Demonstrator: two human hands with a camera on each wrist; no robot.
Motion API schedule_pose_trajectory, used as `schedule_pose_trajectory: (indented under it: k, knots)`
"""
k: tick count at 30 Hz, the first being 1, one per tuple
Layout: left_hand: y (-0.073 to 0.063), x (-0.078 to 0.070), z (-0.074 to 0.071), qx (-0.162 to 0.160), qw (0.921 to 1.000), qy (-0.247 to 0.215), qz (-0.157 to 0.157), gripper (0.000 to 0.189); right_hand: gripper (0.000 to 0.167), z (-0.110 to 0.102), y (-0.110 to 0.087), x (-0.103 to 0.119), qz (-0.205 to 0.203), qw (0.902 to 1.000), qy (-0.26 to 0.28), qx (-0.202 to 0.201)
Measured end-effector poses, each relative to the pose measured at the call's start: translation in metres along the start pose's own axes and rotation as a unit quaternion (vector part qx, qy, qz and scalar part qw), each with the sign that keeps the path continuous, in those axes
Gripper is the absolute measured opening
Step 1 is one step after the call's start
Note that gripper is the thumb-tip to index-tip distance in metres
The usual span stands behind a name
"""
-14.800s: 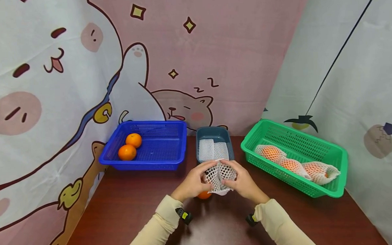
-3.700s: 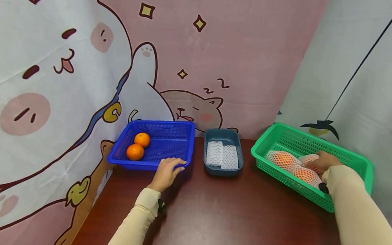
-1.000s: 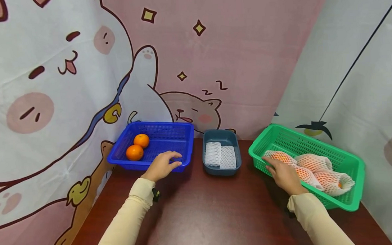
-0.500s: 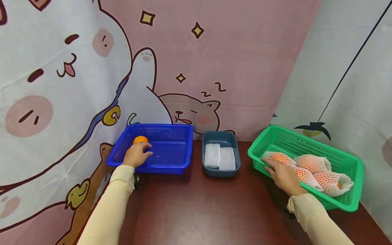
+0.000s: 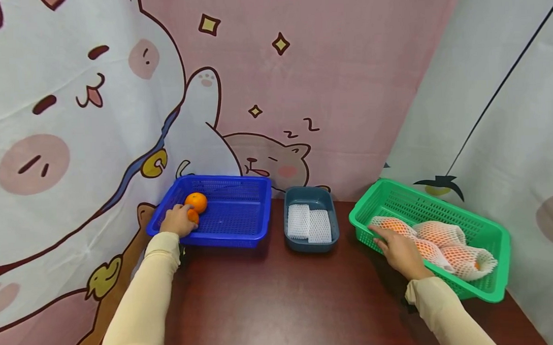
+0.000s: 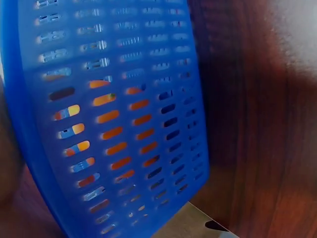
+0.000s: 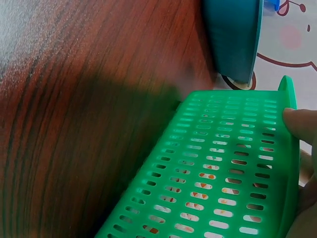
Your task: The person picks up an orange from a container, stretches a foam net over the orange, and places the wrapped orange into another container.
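Note:
In the head view, my left hand (image 5: 178,220) reaches over the near left rim of the blue basket (image 5: 233,241) and curls its fingers round the nearer orange (image 5: 193,216), covering much of it. A second orange (image 5: 197,202) lies just behind. The left wrist view shows orange colour through the slots of the blue basket wall (image 6: 116,134). My right hand (image 5: 404,252) rests on the near left rim of the green basket (image 5: 486,292), fingers relaxed over the rim. In the right wrist view its thumb (image 7: 301,123) lies at the rim. Several oranges in white foam net sleeves (image 5: 438,233) lie inside.
A small dark teal bin (image 5: 312,246) stands between the baskets, holding two flat white net sleeves (image 5: 298,221). All stand on a dark red-brown wooden table (image 5: 281,299). A cartoon-printed cloth (image 5: 337,89) hangs close behind.
Earlier both hands worked a net sleeve beside an orange mid-table; the green basket has since gained a wrapped orange. My left hand has just moved left onto the nearer orange; the right stays put.

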State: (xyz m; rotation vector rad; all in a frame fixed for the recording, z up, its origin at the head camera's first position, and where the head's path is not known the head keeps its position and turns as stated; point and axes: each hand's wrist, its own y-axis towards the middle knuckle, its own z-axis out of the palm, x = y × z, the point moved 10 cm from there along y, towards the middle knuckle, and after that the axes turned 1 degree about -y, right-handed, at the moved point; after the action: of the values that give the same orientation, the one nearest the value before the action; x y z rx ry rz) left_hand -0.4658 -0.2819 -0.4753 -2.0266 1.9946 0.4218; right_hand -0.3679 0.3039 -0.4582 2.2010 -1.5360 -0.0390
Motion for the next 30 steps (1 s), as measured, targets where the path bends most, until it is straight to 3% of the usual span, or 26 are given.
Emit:
schedule_pose_trajectory:
  k: [5,8,17,23,30]
  knots:
    - [0.004,0.007,0.009,0.057,0.9982,0.007,-0.018,0.074,0.048,0.000,0.000,0.002,-0.005,1.0000,0.002,-0.006]
    - [0.007,0.008,0.012,0.075,0.9970,0.012,-0.017,0.074,0.047,-0.001,0.000,0.003,-0.007,0.9999,0.000,-0.012]
    - [0.011,0.010,0.016,0.086,0.9958,0.002,-0.030,0.070,0.047,-0.001,-0.001,0.002,0.003,1.0000,-0.006,-0.004]
    - [0.015,0.007,0.022,0.098,0.9951,0.003,-0.013,0.064,0.046,0.000,-0.001,0.000,0.010,0.9999,-0.009,0.000]
    - [0.019,0.002,0.030,0.114,0.9935,0.005,-0.007,0.070,0.046,-0.001,-0.002,0.002,0.006,0.9999,-0.010,-0.011]
